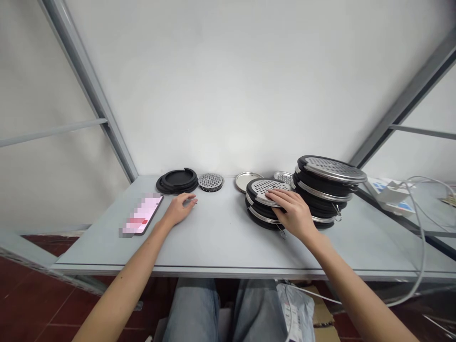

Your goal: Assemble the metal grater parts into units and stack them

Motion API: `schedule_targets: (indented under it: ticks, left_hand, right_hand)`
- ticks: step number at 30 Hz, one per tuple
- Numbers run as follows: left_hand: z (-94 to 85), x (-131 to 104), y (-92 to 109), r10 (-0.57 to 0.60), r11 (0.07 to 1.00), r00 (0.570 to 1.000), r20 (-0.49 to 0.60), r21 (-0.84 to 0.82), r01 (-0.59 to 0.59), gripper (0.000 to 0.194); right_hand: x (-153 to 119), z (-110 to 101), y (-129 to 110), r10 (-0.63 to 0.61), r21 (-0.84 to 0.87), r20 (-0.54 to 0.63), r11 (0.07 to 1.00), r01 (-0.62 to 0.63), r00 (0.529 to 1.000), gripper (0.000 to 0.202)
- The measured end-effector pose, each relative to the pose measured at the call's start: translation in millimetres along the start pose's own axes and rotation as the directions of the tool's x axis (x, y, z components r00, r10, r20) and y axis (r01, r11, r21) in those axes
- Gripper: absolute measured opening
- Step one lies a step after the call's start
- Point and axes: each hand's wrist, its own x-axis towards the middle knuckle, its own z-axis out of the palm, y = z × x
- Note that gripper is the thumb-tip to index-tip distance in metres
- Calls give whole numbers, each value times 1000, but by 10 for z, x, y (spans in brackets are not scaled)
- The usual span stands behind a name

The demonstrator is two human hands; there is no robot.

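A person sits at a long pale-grey worktop (210, 244) against a white wall. Toward the right, the right hand (295, 211) lies on a short stack of round black-and-silver containers (262, 211). Its fingers stretch over the perforated metal top; whether the thumb also grips the side, I cannot tell. Just right of that stack stands a taller stack of similar round black-and-silver containers (322, 192). The left hand (180, 209) rests on the left half of the worktop, holding nothing, fingers loosely bent and parted from the thumb. Just beyond it sit round black dish-like pieces (177, 181), with a small perforated silver disc (211, 182) beside them on the right. Near the wall, behind the short stack, lies a shallow round silver lid (245, 180). A phone with a lit pink screen (145, 214) lies left of the left hand.
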Motion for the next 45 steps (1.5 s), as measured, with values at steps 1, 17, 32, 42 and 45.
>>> schedule_targets:
  ticks: [1, 17, 32, 42, 45]
  left_hand:
    - [-3, 0, 7, -5, 1000, 1000, 2, 1, 5, 35]
    - [-6, -11, 48, -14, 1000, 999, 33, -9, 15, 35]
    - [18, 10, -6, 12, 1000, 997, 72, 25, -14, 27]
    - [52, 37, 159, 71, 995, 997, 7, 73, -71, 26]
    - [117, 149, 255, 171, 978, 985, 25, 120, -173, 24]
  right_hand:
    - [-6, -1, -1, 10, 15, 5, 1000, -10, 1000, 34]
    - [27, -107, -128, 87, 171, -10, 982, -84, 996, 32]
    - [675, 1077, -978, 137, 345, 320, 905, -251, 937, 38]
    - [583, 1479, -1004, 355, 68, 488, 895, -441, 797, 59]
    - [585, 1480, -975, 425, 19, 440, 876, -482, 791, 59]
